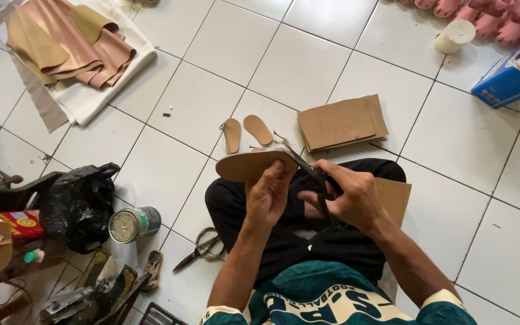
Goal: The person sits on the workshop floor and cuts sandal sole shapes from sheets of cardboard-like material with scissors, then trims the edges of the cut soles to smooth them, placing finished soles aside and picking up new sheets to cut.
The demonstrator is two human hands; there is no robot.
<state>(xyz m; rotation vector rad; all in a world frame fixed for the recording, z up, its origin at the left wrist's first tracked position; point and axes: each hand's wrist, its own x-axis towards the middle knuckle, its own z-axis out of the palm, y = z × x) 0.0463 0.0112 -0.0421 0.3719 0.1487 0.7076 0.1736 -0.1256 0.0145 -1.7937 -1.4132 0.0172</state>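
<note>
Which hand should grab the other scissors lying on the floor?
Left hand, probably: the floor scissors lie on its side, by the left elbow. The right hand grips black shears.

White tiled floor (pixel 224 42): two small tan insoles (pixel 245 132) side by side; stack of brown boards (pixel 341 123) just beside them; folded tan and pink sheets (pixel 67 42) on white cloth (pixel 100 90); metal can (pixel 133 224) near black plastic bag (pixel 82 204); scissors (pixel 200 250); white roll (pixel 454 36); blue box (pixel 513 75); pink shoe forms (pixel 489 15).

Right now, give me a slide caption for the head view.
Left hand holds a tan sole while right hand works dark shears on it.
</note>
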